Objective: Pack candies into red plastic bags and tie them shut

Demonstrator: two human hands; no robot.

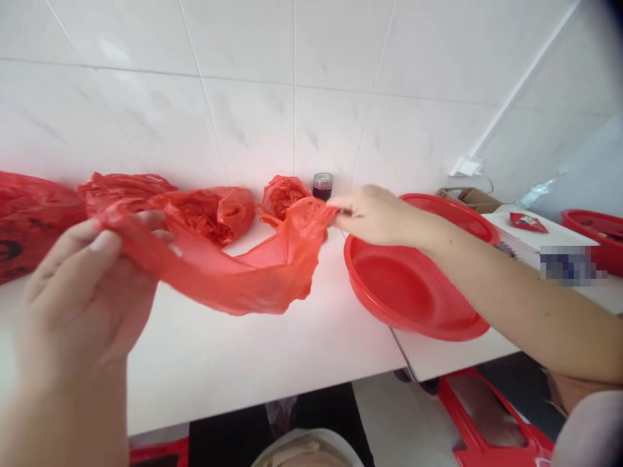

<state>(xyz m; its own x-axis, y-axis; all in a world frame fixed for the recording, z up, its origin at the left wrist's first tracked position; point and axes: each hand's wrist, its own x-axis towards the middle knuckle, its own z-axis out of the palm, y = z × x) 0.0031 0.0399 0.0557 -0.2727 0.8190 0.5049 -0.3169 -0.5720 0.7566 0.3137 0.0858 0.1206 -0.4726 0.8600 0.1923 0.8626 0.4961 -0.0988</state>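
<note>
Nearest you, your left hand (pixel 82 292) is raised above the white surface (pixel 233 363), fingers curled and pinching one end of a red plastic bag (pixel 233 272). The bag sags between both hands, hanging just over the surface. Your right hand (pixel 377 214) reaches across, fingertips closed on the bag's other end, with the forearm passing over a red mesh basket (pixel 413 292) that sits at the surface edge beside the bag. Behind the bag lie more crumpled red bags (pixel 209 211) along the tiled wall (pixel 292 97), and a small dark jar (pixel 322 185) stands just behind your right fingertips. Farther right are a cardboard box (pixel 470 198) and another red basket (pixel 596 233).
</note>
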